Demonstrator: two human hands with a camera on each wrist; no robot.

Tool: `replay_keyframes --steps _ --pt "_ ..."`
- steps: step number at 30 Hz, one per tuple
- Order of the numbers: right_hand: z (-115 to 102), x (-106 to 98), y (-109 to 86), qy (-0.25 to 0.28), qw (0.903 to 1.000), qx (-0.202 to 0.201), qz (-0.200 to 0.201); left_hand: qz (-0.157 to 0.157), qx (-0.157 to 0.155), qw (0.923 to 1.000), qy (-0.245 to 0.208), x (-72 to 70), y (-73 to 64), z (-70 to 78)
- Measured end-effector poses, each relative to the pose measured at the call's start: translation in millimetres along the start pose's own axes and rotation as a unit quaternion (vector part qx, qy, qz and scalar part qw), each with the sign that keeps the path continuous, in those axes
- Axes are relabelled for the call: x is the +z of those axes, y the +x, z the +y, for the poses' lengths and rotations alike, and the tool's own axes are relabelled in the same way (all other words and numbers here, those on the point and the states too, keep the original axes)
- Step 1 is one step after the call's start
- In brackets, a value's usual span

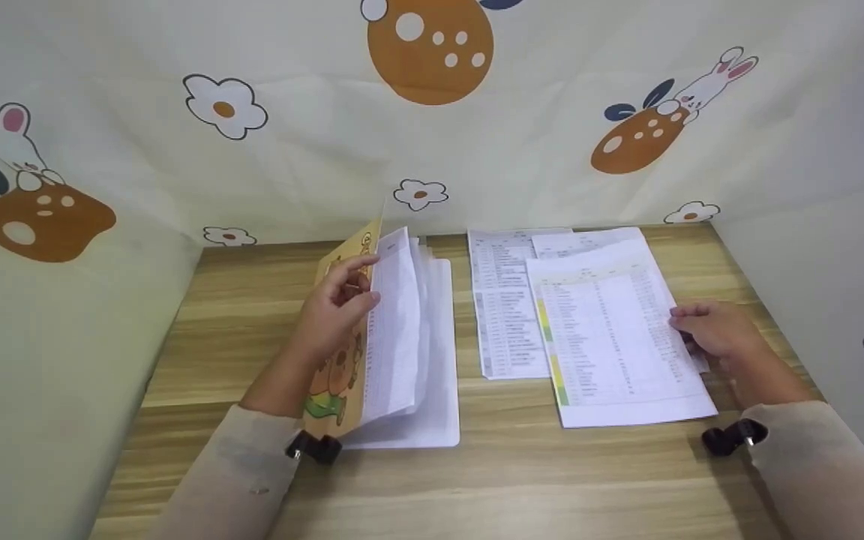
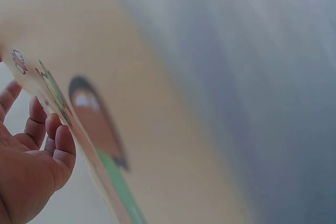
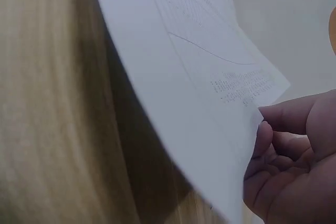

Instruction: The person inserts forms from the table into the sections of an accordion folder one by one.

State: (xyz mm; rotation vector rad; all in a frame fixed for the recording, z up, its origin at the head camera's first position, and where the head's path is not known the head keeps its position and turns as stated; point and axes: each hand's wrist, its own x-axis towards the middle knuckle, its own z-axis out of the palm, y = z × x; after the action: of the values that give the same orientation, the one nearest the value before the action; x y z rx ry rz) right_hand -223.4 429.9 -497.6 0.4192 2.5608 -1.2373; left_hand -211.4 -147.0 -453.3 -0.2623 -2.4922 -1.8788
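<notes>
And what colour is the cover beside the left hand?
The cover is orange-tan with a multicoloured cartoon print; head view shows it best.

The folder (image 1: pixel 348 369) is showing a tan cover with brown and green cartoon figures (image 1: pixel 325 406). Right of the folder, a white sheet (image 1: pixel 619 337) is carrying yellow and green bands (image 1: pixel 557 369). Beneath the folder, the table (image 1: pixel 552 480) is displaying brown woodgrain; behind the folder, cream fabric (image 1: pixel 312 180) is wearing orange fruit (image 1: pixel 432 67) and white flowers (image 1: pixel 223 109).
</notes>
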Motion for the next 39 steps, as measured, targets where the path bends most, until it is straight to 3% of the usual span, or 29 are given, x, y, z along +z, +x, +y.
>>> replay_keyframes --steps 9,17,20,23,29,39 --pt "-2.9 -5.2 -3.4 0.092 0.9939 0.024 -0.057 0.001 0.0 1.0 0.0 -0.3 0.0 1.2" --pt "-10.4 0.5 -6.7 0.231 0.966 0.034 -0.111 -0.002 -0.009 1.0 0.002 -0.6 0.0 1.2" --pt "-12.8 4.2 -6.4 0.257 0.9587 0.033 -0.117 -0.002 -0.013 0.9999 -0.003 -0.6 0.0 0.7" --pt "-14.5 9.2 -5.3 0.246 0.9621 0.03 -0.114 -0.002 -0.013 0.9999 -0.004 -0.3 -0.1 0.3" --pt "-16.1 17.2 -4.9 0.16 0.983 0.011 -0.089 -0.003 -0.009 1.0 -0.001 -0.1 -0.3 0.0" --pt "-20.0 22.0 -8.4 0.116 0.989 0.003 -0.092 -0.003 -0.008 1.0 0.001 0.3 -1.0 -0.1"
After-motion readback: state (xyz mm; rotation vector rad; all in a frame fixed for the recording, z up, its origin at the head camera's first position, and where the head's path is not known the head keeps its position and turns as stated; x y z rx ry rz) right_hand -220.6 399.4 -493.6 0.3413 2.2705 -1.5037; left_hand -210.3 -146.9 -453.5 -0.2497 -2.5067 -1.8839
